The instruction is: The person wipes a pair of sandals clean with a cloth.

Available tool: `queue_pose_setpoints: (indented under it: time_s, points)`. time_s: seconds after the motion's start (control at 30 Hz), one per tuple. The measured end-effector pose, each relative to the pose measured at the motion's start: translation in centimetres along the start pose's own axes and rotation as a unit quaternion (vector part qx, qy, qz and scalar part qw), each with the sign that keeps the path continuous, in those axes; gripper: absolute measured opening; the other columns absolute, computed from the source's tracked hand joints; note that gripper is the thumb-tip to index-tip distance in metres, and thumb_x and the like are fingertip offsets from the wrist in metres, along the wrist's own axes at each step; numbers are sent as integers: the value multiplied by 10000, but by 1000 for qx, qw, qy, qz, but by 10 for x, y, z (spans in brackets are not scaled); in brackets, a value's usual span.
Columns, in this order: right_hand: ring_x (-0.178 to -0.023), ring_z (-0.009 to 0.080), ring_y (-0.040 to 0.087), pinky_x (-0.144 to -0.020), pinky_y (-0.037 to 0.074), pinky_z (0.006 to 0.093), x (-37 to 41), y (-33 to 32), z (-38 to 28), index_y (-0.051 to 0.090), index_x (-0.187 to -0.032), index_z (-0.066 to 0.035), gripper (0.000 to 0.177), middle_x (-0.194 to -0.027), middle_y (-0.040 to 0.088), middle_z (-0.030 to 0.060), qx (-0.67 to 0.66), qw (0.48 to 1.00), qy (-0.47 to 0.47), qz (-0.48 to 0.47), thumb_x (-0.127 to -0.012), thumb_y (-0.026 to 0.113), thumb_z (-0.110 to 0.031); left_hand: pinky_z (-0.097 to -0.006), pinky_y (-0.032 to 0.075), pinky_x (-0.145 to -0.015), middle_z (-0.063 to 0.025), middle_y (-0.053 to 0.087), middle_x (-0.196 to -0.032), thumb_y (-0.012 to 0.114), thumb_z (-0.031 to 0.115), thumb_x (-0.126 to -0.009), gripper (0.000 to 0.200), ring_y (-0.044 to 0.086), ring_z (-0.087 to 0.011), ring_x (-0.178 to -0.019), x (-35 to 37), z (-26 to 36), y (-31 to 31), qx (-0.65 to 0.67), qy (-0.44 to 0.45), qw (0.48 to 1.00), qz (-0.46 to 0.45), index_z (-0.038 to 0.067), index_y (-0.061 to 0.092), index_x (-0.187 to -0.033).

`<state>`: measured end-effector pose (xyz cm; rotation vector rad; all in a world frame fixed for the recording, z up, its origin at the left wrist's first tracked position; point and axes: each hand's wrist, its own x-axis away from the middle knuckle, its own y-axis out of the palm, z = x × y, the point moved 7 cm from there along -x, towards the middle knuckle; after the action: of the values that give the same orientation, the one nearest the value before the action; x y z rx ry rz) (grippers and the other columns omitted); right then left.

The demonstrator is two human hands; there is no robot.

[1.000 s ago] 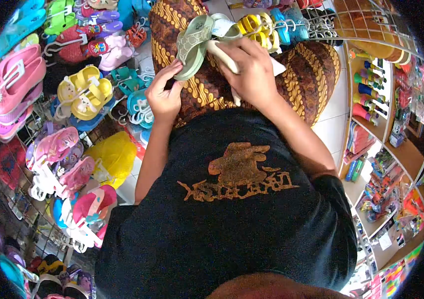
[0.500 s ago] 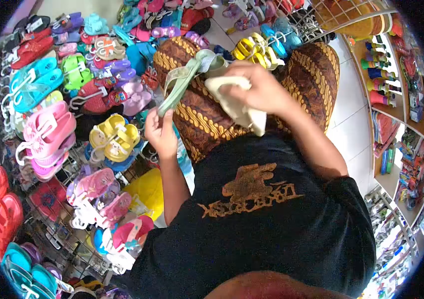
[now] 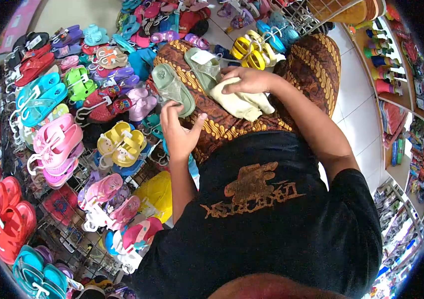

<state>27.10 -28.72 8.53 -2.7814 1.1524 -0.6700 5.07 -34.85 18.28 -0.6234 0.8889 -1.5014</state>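
Two pale green sandals lie on the patterned cloth over my lap. The left sandal (image 3: 173,88) has its sole down, and my left hand (image 3: 181,130) is at its near end with fingers and thumb spread apart. The right sandal (image 3: 203,67) bears a white label and is partly covered at its near end. A cream cloth (image 3: 244,102) is gripped in my right hand (image 3: 248,82), beside the right sandal, and hangs in folds toward my shirt.
Colourful sandals hang on wire racks to the left, among them a yellow pair (image 3: 122,144) and a pink pair (image 3: 57,142). Yellow sandals (image 3: 251,51) are beyond my lap. Shelves (image 3: 411,124) with goods stand at the right over white floor tiles (image 3: 356,119).
The green sandals, earlier raised and tilted between my hands, now lie side by side on my lap. My left hand has opened and moved slightly right. The cloth has come lower.
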Motion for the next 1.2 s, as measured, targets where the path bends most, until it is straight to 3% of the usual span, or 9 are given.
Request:
queue_pose_setpoints:
  time_s: [0.1, 0.2, 0.3, 0.43, 0.6, 0.73, 1.0, 1.13, 1.2]
  points:
    - [-1392, 414, 469, -1159, 379, 422, 5, 15, -15, 728, -1229, -102, 472, -1537, 447, 259, 76, 996, -39, 34, -897, 712, -437, -500, 434, -948, -225, 621, -1140, 801, 398, -860, 543, 573, -422, -1065, -8, -10, 3, -31, -75, 996, 31, 17, 578, -1176]
    - [-1382, 421, 478, -1156, 383, 415, 11, 28, -44, 728, -1228, -94, 478, -1527, 454, 270, 45, 998, -28, -15, -891, 713, -432, -527, 397, -993, -262, 629, -1119, 739, 478, -902, 668, 567, -451, -1029, -27, 1, 1, -57, -31, 995, 76, 91, 520, -1400]
    - [-1358, 432, 500, -1146, 395, 395, 14, 37, -69, 726, -1216, -64, 485, -1501, 479, 277, 20, 998, 22, -55, -883, 724, -416, -580, 300, -1130, -321, 559, -1347, 679, 564, -928, 727, 480, -508, -1298, -36, -14, 13, -78, -195, 975, -67, 142, 461, -1479]
    - [-1395, 393, 471, -1161, 376, 401, 10, 51, -65, 726, -1217, -58, 466, -1500, 502, 231, -2, 997, -6, -76, -901, 719, -401, -555, 319, -1091, -424, 465, -1261, 760, 624, -828, 878, 432, -525, -1197, -37, -27, 15, -81, -187, 978, -42, 209, 420, -1524]
    - [-1386, 323, 489, -1155, 382, 400, 16, 36, -57, 687, -1297, -67, 499, -1508, 516, 172, -69, 995, -22, -65, -904, 733, -371, -544, 272, -1115, -384, 467, -1242, 870, 578, -723, 1059, 384, -497, -1242, -35, -42, 22, -75, -183, 979, -52, 216, 325, -1556]
    - [-1041, 194, 701, -900, 576, 337, 2, 28, -16, 593, -1396, -41, 565, -1236, 692, 97, -419, 904, 80, -37, -906, 727, -287, -547, 280, -1090, -335, 453, -1235, 928, 528, -657, 1114, 377, -461, -1211, -31, -38, 27, -65, -193, 979, -27, 221, 335, -1549]
    - [-1030, 189, 708, -918, 563, 334, -6, -8, -51, 631, -1322, -16, 498, -1190, 716, 104, -343, 938, 51, 11, -921, 730, -293, -539, 331, -1074, -231, 415, -1199, 974, 421, -546, 1137, 384, -430, -1190, -38, -28, 18, -37, -95, 993, -61, 257, 411, -1519]
    - [-999, 193, 721, -882, 581, 340, -12, -17, -99, 648, -1292, -24, 471, -1160, 726, 115, -465, 884, -36, -31, -904, 733, -278, -545, 341, -1069, -220, 404, -1204, 971, 463, -536, 1141, 380, -438, -1194, -35, -31, 19, -7, -63, 998, -20, 273, 418, -1516]
    - [-926, 212, 740, -834, 605, 361, -24, -13, -92, 672, -1247, -33, 439, -1115, 742, 117, -540, 839, -12, -61, -895, 729, -288, -560, 326, -1075, -231, 398, -1218, 941, 468, -597, 1143, 375, -458, -1204, -31, -27, 19, -14, -40, 999, -12, 130, 370, -1528]
